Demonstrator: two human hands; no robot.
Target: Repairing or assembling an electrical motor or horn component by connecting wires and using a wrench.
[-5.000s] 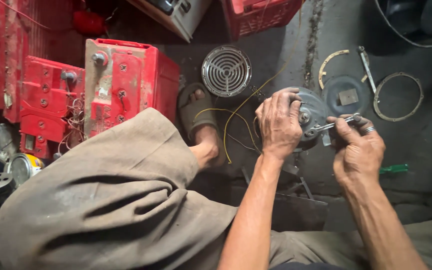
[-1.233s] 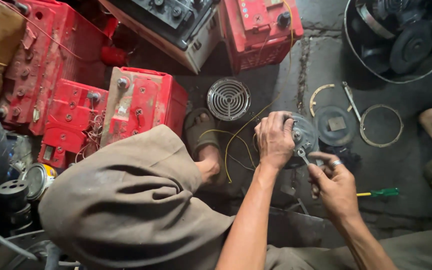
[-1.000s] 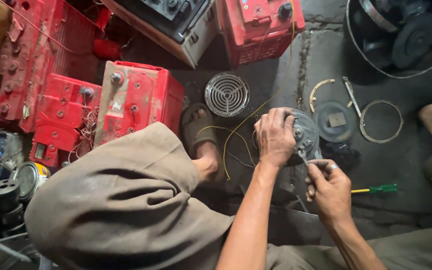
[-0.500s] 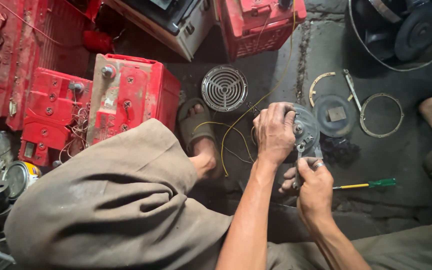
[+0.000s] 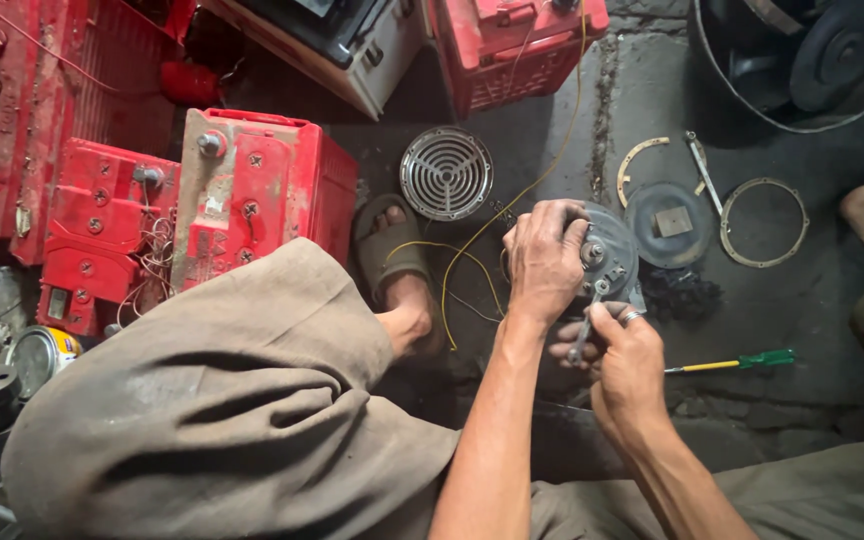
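Observation:
My left hand point(image 5: 544, 258) grips a round grey metal horn body point(image 5: 607, 258) from its left side and holds it above the floor. My right hand point(image 5: 624, 355) sits just below it, closed on a small metal wrench point(image 5: 586, 318) whose head rests on the centre of the horn body. A ring shows on one finger of that hand. Thin yellow wires point(image 5: 462, 265) run from the body toward my sandalled foot point(image 5: 399, 270).
A round slotted grille point(image 5: 445, 173) lies on the concrete floor beyond my hands. To the right lie a dark diaphragm disc point(image 5: 668, 223), metal rings point(image 5: 763, 222) and a green-handled screwdriver point(image 5: 732, 363). Red batteries point(image 5: 242, 185) stand at the left, a basin point(image 5: 802, 60) at top right.
My right hand has moved left and up under the horn body, keeping the wrench on its centre. My left hand still holds the body. The view has shifted slightly.

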